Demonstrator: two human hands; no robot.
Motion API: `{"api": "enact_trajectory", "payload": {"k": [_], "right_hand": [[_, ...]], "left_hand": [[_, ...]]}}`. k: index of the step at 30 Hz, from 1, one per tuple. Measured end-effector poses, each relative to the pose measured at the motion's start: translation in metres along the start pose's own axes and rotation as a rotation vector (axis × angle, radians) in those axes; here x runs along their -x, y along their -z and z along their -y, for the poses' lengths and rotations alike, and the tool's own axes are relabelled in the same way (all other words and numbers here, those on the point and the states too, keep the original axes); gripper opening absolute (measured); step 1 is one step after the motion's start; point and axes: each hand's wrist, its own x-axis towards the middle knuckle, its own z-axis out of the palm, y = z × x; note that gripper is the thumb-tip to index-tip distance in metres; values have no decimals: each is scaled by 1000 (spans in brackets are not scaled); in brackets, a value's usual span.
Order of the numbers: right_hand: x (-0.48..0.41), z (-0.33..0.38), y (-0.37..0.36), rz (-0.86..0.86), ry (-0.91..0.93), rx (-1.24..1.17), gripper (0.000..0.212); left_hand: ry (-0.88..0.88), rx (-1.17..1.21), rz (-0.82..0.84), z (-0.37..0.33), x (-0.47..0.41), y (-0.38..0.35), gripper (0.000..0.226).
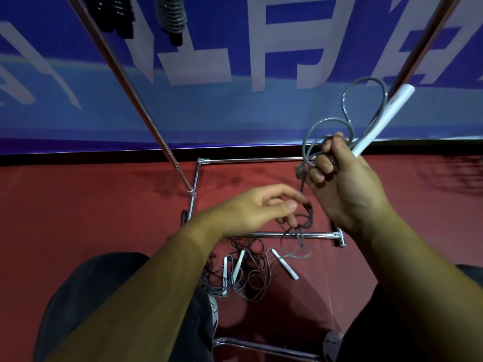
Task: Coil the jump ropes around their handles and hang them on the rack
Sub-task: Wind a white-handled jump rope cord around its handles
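- Gripping a white plastic jump-rope handle together with several loose loops of grey rubbery rope, the right hand is raised at the right of the view, its fingers curled firmly round both. The handle points up and away, crossing in front of the rack's right chrome upright pole.
- From that fist a strand of the grey rope drops to a dark tangle just past the fingertips of the left hand.
- The left hand sits lower, thumb and fingers bent toward the tangle; whether it actually pinches the cord cannot be told.
- On the red floor, between the person's dark-trousered knees, lies a heap of uncoiled jump ropes with three white handles showing, just beside the rack's chrome base bar.
- The left chrome upright pole slants up toward the top edge, where a coiled black rope bundle and a coiled grey rope bundle hang.
- A blue banner with white characters hangs behind the rack.
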Motion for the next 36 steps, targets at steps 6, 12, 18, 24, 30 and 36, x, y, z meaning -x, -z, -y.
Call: {"api": "enact_trajectory", "payload": {"k": [6,12,18,24,30,36], "right_hand": [[1,-2,1,120,-127,-61,32],[8,6,-5,180,-164,-150,25],[6,12,-3,196,-204,-100,32],[13,6,-1,107,-365,347,39],[17,-15,9,27,-133,1347,42],[15,-29,8,270,-25,1596,34]], "left_hand": [[-34,26,-274,16,-16,-20,27],[-83,-97,-323,17,-23,-16,6],[229,-410,-282,56,-24,-3,28],[398,-660,-333,71,-12,12,15],[138,-729,-326,44,-8,11,34],[-27,-855,-387,27,-2,6,19]]}}
